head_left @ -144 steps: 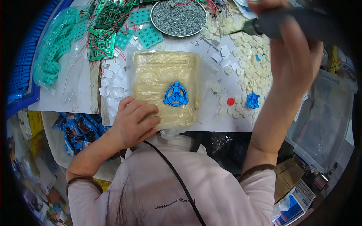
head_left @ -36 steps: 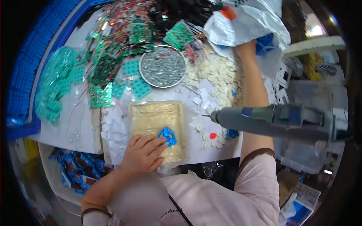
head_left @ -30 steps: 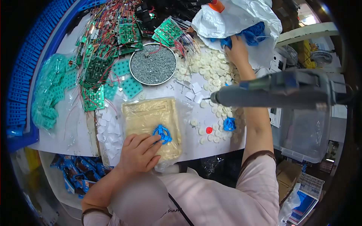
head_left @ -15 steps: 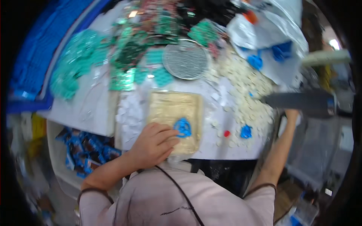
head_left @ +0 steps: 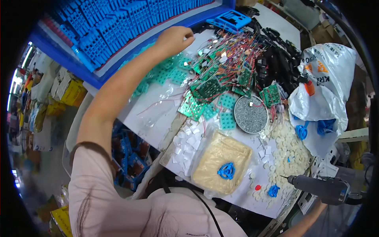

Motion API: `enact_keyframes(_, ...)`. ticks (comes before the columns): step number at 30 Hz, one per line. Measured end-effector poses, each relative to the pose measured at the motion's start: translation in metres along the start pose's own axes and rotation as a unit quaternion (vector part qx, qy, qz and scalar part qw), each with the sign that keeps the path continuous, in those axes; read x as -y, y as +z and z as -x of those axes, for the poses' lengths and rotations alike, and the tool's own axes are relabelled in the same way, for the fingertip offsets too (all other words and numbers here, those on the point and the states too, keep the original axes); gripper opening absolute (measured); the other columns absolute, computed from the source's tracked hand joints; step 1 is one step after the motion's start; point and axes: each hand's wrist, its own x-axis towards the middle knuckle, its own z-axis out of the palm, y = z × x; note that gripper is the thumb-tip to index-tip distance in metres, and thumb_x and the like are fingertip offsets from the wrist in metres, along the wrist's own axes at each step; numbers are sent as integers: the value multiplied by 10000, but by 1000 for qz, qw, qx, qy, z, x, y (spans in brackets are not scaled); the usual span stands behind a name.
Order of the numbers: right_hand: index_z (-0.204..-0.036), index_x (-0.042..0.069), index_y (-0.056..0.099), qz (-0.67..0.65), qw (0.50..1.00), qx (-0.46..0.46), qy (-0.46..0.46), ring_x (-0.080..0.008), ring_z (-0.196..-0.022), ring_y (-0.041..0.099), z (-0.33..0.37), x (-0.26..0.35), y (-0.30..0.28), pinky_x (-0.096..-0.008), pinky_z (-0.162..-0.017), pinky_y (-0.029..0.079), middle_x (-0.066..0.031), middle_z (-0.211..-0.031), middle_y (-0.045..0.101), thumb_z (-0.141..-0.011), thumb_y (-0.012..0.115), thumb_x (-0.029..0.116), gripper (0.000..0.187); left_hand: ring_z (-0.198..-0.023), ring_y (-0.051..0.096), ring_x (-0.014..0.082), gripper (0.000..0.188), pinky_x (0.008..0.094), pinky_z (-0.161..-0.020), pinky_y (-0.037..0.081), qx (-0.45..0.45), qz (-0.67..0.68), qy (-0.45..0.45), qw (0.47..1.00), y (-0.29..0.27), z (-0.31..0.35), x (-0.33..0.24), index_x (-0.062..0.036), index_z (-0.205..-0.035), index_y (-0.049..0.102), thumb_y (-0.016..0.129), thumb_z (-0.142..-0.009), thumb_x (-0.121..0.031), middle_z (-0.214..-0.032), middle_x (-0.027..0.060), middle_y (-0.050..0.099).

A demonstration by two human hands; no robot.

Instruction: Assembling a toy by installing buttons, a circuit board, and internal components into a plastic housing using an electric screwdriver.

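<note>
My left arm reaches far across the bench. Beside the near edge of a blue crate (head_left: 103, 80), my left hand (head_left: 175, 40) hangs with its fingers curled in, and nothing shows in it. The crate holds rows of blue plastic casings (head_left: 118, 29); another blue casing (head_left: 233, 20) lies to the right of the hand. At the lower right my right hand (head_left: 321, 206), mostly hidden, is behind a dark grey electric screwdriver (head_left: 323, 189) and appears to grip it. A plastic-wrapped beige block (head_left: 213, 158) bears a blue ring-shaped part (head_left: 226, 170).
Wired green circuit boards (head_left: 209, 89) and black parts (head_left: 276, 55) heap at the back. Teal pads (head_left: 169, 75), a round dish (head_left: 251, 114) of small grey pieces, white squares (head_left: 187, 144), cream discs (head_left: 290, 152) and a white bag (head_left: 327, 75) surround the block.
My left hand has left the beige block and moved up to the crate. The view has swung left and turned. The blue ring part stays on the block; the screwdriver appears lower in the picture.
</note>
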Motion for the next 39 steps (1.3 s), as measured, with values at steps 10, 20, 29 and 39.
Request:
enact_keyframes(10,-1400,68,493,-427,898,22,100,-262,-1103,614,183,-17,-83,-377,-964,514,-134,-1235,599,-919,602,230,519,-1168,622,362,443,550,-972,480,28,-5,-95,995,138,-209,-24,-163,-1243,687,608,-917,-452,-1213,153,695)
enact_keyframes(20,-1413,101,492,-575,770,13,277,-197,-943,632,174,126,-51,-286,-827,547,-84,-1147,623,-913,538,29,507,-1238,529,341,447,517,-972,455,17,-142,-97,985,119,-212,-48,-159,-1111,769,695,-809,-479,-1289,87,648)
enact_keyframes(29,-975,-5,647,-621,761,188,7,-244,-851,651,202,252,-123,-373,-783,529,-135,-896,677,-894,736,152,198,-1253,492,332,332,595,-1081,276,-112,-50,240,963,-38,34,-138,-89,-963,658,746,-711,-289,-1223,91,593)
enact_keyframes(39,-1048,136,752,-431,776,49,-458,-372,-1205,542,181,495,-92,-533,-1086,388,-92,-1222,681,-776,704,71,284,-1242,510,425,466,691,-1125,167,34,153,247,956,-59,231,-241,-92,-1150,696,762,-747,-318,-1272,153,621)
